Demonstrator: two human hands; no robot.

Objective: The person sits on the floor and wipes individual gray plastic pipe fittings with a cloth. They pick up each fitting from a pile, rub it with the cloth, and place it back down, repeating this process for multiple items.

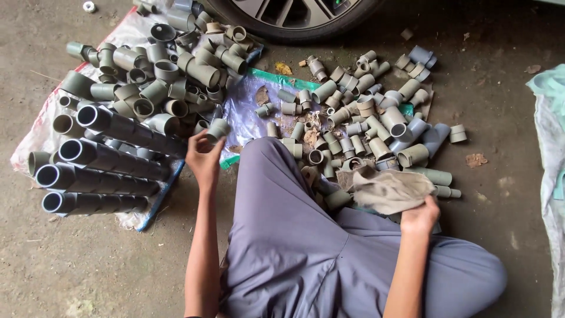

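Left hand [203, 158] pinches a small grey pipe fitting [218, 129] by the fingertips above the near edge of the left fitting pile [159, 76]; right hand [420, 217] is clenched on a dirty cloth [385, 189]. Risk: the light pinch could slip, dropping the fitting among the heaped pieces or against the long pipes [100, 168].

The car wheel [291, 15] is cut off by the top edge, the pale cloth [550, 147] by the right.

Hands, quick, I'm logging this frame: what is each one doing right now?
Left hand: closed on a small grey pipe fitting, held up over the pile.
Right hand: closed on a dirty cloth.
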